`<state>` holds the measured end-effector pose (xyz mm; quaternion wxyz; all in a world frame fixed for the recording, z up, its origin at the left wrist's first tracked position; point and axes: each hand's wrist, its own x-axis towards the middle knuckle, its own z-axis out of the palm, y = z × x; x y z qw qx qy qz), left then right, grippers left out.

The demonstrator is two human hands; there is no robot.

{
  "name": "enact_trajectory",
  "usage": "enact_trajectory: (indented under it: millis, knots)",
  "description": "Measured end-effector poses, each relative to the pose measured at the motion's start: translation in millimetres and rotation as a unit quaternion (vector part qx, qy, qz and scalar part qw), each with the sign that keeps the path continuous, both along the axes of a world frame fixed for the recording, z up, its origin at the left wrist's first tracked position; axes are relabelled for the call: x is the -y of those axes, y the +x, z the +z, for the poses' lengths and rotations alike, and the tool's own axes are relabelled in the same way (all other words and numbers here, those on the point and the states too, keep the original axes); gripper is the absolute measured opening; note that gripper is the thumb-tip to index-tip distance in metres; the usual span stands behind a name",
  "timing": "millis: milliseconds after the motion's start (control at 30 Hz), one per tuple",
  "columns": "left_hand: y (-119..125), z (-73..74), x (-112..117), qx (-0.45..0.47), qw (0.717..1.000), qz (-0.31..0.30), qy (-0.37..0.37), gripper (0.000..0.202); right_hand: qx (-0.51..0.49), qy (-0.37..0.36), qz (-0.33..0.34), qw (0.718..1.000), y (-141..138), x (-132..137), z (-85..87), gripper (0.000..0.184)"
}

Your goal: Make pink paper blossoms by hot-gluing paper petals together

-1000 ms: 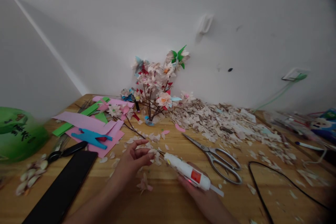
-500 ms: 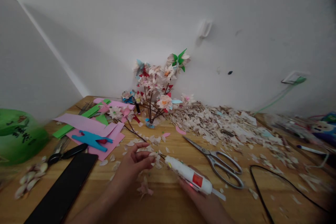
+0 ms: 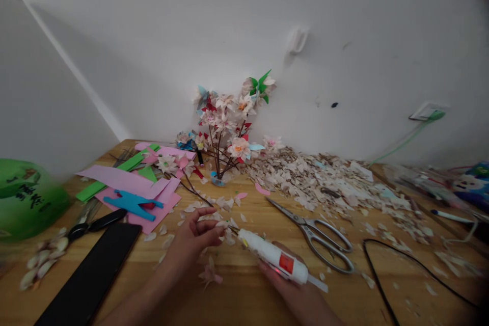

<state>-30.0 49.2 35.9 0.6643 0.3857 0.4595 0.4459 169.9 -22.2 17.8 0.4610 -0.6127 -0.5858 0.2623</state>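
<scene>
My left hand (image 3: pixel 194 239) is pinched on a pale petal (image 3: pixel 222 224) in front of the bunch of flowers. In my right hand (image 3: pixel 290 285) lies a white hot glue gun (image 3: pixel 267 252) with a red patch and a small red light, a clear glue stick (image 3: pixel 318 283) poking out of its rear. Its nozzle points left, close to the petal; whether they touch I cannot tell. Below the left fingers a pinkish petal flower (image 3: pixel 210 272) rests on the table. A twig (image 3: pixel 194 187) bearing pale and pink flowers runs toward the left fingertips.
Handmade flowers on twigs (image 3: pixel 225 122) stand in a small clear holder at the back. Metal scissors (image 3: pixel 317 237) and a heap of dry peel (image 3: pixel 313 178) lie right, near a black cable (image 3: pixel 382 285). Coloured paper (image 3: pixel 122 181), a black phone (image 3: pixel 91 280) and garlic cloves (image 3: pixel 44 260) lie left.
The glue gun has shifted very slightly to the left and up. My left hand keeps nearly the same place and pinch.
</scene>
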Motion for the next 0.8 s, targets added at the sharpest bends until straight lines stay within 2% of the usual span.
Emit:
enact_trajectory:
  millis: [633, 800]
  knots:
    - [-0.3, -2.5, 1.2, 0.017, 1.0, -0.011, -0.005, 0.049, 0.007, 0.013, 0.002, 1.0, 2.5, -1.8, -0.2, 0.018]
    - [-0.5, 2.0, 2.3, 0.058, 0.998, -0.006, -0.022, 0.051, -0.016, 0.011, -0.009, 1.0, 5.5, -7.7, -8.9, 0.016]
